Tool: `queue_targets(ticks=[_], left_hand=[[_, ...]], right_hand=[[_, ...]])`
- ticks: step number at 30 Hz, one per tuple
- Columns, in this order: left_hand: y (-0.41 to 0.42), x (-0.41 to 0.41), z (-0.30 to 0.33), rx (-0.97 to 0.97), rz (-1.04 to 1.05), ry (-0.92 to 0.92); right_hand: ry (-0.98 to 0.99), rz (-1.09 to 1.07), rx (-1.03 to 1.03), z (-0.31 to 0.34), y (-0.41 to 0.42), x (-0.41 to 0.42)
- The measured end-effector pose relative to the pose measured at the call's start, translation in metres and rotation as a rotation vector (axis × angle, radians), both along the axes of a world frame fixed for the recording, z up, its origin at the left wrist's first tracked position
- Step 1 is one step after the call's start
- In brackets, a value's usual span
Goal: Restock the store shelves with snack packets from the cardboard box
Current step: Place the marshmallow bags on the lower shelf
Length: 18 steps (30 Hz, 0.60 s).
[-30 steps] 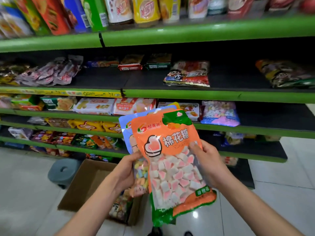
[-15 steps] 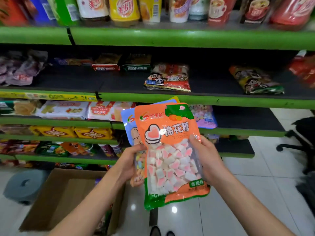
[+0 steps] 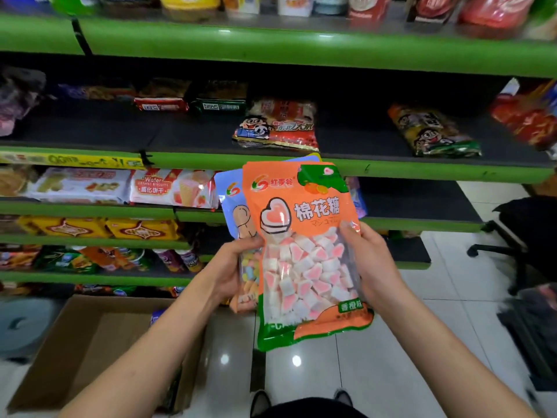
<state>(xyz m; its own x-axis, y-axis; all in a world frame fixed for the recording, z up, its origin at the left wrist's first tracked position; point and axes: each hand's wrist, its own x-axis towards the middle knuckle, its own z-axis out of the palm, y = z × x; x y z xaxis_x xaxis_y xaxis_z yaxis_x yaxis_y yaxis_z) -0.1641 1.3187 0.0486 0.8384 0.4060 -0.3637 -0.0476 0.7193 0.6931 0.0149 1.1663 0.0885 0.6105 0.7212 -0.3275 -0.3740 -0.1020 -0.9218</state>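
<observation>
Both hands hold a small stack of snack packets upright in front of the shelves: the right hand [image 3: 372,267] grips the right edge of the orange marshmallow packet [image 3: 304,254], thumb across its clear window, while the left hand [image 3: 232,270] clasps the left side, fingers curled round the blue packet [image 3: 232,203] tucked just behind the orange one. Behind them runs a green-edged shelf [image 3: 422,171], bearing a red cartoon snack bag [image 3: 278,126]. Below the left forearm, an open cardboard box [image 3: 90,342] sits on the tiled floor [image 3: 376,372].
</observation>
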Motion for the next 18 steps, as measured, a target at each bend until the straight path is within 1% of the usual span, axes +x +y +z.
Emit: queue_targets(ticks=[6, 10, 13, 15, 18], left_hand=[[-0.031, 0.034, 0.005, 0.059, 0.064, 0.049], [-0.059, 0.065, 0.004, 0.039, 0.180, 0.121], [-0.083, 0.086, 0.000, 0.007, 0.258, 0.132], [-0.098, 0.098, -0.003, -0.014, 0.304, 0.135], [-0.124, 0.116, -0.004, -0.041, 0.354, 0.147]], right_hand=[[0.020, -0.042, 0.046, 0.003, -0.028, 0.037], [0.060, -0.010, 0.070, 0.006, -0.055, 0.076], [0.101, 0.038, 0.076, 0.003, -0.079, 0.109], [0.145, 0.097, 0.070, 0.000, -0.095, 0.128], [0.293, 0.175, 0.087, -0.003, -0.118, 0.150]])
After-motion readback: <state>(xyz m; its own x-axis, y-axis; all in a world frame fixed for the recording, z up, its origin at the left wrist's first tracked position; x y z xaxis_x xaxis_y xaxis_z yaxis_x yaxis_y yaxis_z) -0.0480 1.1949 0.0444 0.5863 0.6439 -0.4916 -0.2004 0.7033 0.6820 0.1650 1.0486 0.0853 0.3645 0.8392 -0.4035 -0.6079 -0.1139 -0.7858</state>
